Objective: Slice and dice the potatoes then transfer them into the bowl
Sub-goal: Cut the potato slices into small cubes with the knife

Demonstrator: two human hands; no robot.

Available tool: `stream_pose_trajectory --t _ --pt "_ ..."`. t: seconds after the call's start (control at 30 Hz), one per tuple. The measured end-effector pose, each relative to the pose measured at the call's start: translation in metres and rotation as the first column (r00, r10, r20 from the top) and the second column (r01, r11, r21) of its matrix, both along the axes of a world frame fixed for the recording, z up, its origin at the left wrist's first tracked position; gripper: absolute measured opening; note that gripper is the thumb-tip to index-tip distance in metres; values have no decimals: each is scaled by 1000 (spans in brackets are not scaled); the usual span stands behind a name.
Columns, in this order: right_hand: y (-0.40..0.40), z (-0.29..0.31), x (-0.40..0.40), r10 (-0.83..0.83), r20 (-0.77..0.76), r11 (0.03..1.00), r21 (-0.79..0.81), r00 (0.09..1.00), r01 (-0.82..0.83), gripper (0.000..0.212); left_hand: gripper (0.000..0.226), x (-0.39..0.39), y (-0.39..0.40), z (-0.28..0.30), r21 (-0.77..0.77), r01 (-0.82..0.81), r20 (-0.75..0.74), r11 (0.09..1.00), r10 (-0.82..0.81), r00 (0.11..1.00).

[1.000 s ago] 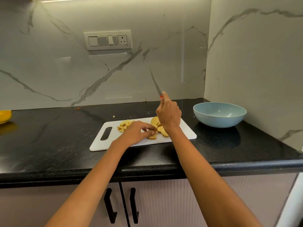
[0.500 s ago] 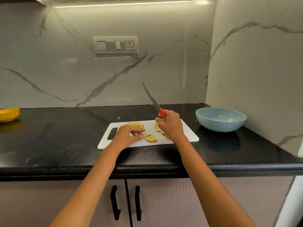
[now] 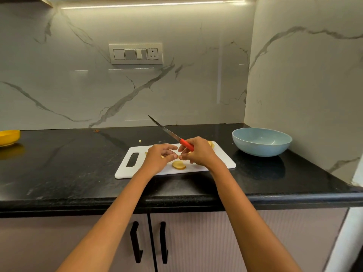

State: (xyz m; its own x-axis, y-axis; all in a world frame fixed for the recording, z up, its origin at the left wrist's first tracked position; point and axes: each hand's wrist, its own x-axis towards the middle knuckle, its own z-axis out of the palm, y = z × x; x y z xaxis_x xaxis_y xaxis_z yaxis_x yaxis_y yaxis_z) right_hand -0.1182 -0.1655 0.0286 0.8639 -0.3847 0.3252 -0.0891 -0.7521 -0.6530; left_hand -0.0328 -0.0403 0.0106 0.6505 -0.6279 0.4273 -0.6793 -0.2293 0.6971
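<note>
Potato slices [image 3: 179, 165] lay on the white cutting board [image 3: 220, 163] at the front of the black countertop [image 3: 68, 163] as I watched through the head camera; one pale round sat in plain sight near the board's front edge, another piece [image 3: 210, 143] showed at the far edge behind the right hand, and the rest were hidden under the hands. The right hand [image 3: 198, 153] had its fingers curled round the red handle of a knife [image 3: 172, 135], whose blade pointed up and away to the left, clear of the board. The left hand [image 3: 159, 157] hovered over the board's middle with fingers bent, its fingertips meeting those of the right hand; I could not tell whether it pinched a piece between them. The blue bowl [image 3: 262, 141] stood on the counter to the right of the board, near the corner of the marble walls. A yellow dish [image 3: 8, 137] sat at the counter's far left edge.
</note>
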Motion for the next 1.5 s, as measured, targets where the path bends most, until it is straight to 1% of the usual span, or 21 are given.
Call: stream_pose_trajectory --t 0.1,0.13,0.23,0.3,0.47,0.57,0.67,0.77,0.87,0.93,1.0,1.1,1.27,1.4,1.5 --pt "-2 -2 0 -21 -24 999 -50 1000 20 16 35 -2 -1 -1 29 12 1 1000 -12 1000" --pt "-3 -2 0 -38 -44 995 -92 998 34 14 40 -2 0 -2 51 23 -8 998 -23 1000" --pt "-4 -1 -1 -84 -97 976 -207 992 63 13 65 -1 4 -6 129 69 -65 989 -61 996" --pt "-3 0 -3 -97 -118 969 -237 988 66 17 71 -1 6 -6 159 71 -55 985 -63 996" --pt "-1 0 -3 -112 -118 964 -254 987 79 23 71 -4 10 -5 174 67 -63 982 -57 996" --pt "-3 0 -3 -144 -36 969 -209 989 134 25 68 -3 13 -6 150 56 -67 987 -46 997" --pt "-5 0 -4 -176 27 974 -140 984 178 21 63 -3 14 -7 147 48 -65 988 -39 997" --pt "-4 -1 -4 -164 8 980 -117 986 163 20 61 -3 14 -8 144 43 -63 989 -35 997" --pt "-1 -1 -3 -157 -46 974 -170 987 147 36 60 -3 14 -8 127 44 -70 991 -35 997" --pt "-1 -1 -3 -160 -65 972 -183 985 146 41 60 -3 14 -8 130 41 -65 991 -33 997" --pt "-2 0 -4 -175 -84 970 -187 981 157 40 59 -3 14 -8 131 37 -58 991 -30 998" --pt "-4 0 -4 -180 -88 971 -174 980 163 32 57 -3 14 -8 132 32 -50 991 -26 998" --pt "0 0 -3 -141 -68 984 -119 988 133 37 56 -4 13 -8 137 28 -36 990 -23 999" --pt "0 0 -3 -133 -30 989 -71 991 131 28 54 -4 13 -8 128 26 -20 991 -24 1000" --pt "0 -2 -2 -126 -28 991 -49 992 124 27 53 -4 12 -9 124 23 -5 992 -22 1000"
